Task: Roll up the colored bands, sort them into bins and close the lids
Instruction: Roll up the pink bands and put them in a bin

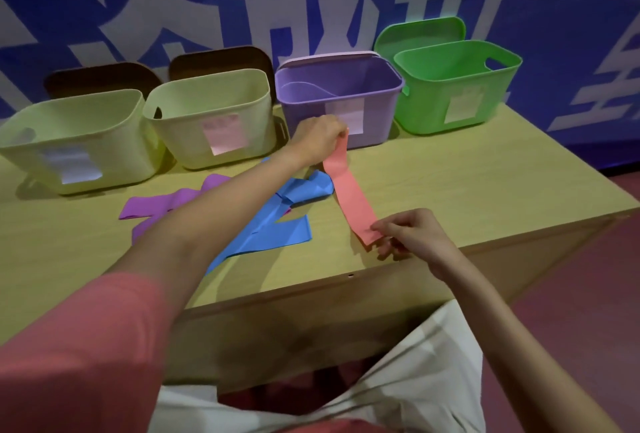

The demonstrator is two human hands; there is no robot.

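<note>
Bins [207, 121] block rear; table [467, 190] rt side free (bare).

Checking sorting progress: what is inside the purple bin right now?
The purple bin shows bare inner walls and a curved fold of purple material along its left inside. Its floor is hidden by the front wall, so rolled bands lying low cannot be ruled out.

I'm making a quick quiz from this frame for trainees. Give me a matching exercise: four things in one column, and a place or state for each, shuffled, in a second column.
Things:
1. pink band
2. blue band
3. green bin
4. purple band

Places or states:
A. far right of the row, lid propped behind
B. held stretched between both hands
C. flat on the table, left of the blue one
D. crumpled on the table under the left forearm

Pairs: 1-B, 2-D, 3-A, 4-C
</note>
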